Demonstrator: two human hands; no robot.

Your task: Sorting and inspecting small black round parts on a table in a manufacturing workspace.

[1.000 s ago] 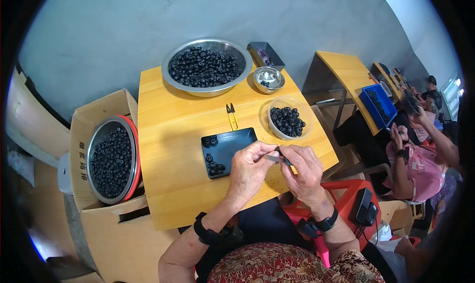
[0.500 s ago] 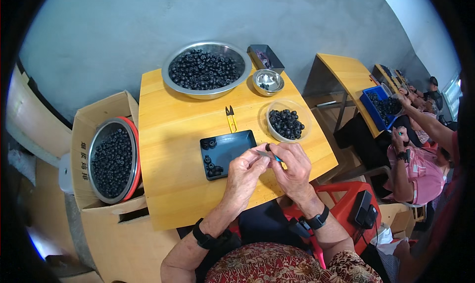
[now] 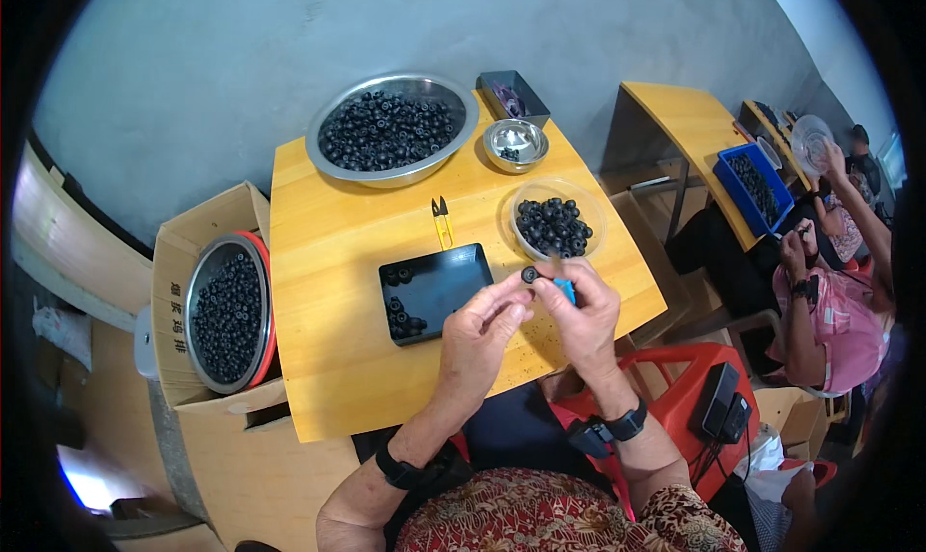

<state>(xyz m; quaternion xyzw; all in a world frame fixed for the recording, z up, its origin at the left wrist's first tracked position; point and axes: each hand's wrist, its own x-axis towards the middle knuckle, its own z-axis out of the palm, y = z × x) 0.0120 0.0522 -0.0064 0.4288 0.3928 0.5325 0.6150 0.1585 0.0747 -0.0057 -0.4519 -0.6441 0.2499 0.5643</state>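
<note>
In front of the table's near edge, my left hand (image 3: 487, 332) pinches a small black round part with a hole (image 3: 530, 275) at its fingertips. My right hand (image 3: 582, 311) is closed around a blue-handled knife (image 3: 567, 290), its thin blade blurred near the black part; the right thumb is close to or against that part. Left of the hands lies a square black tray (image 3: 453, 287) with several such parts along its left side. A clear plastic tub (image 3: 601, 226) of black parts stands just beyond my right hand. Yellow-handled thread snips (image 3: 443, 228) lie above the tray.
At the back stand a large steel basin (image 3: 318, 156) full of black parts, a small steel bowl (image 3: 536, 150) and a dark box (image 3: 529, 110). On the left, another basin (image 3: 198, 359) sits in a cardboard box (image 3: 178, 359). Right are a red plastic chair (image 3: 666, 364) and co-workers (image 3: 820, 320).
The black part now shows its hole face-on at my left fingertips, and the knife has turned upward in my right hand. A co-worker has raised a clear round container. The view has shifted slightly.
</note>
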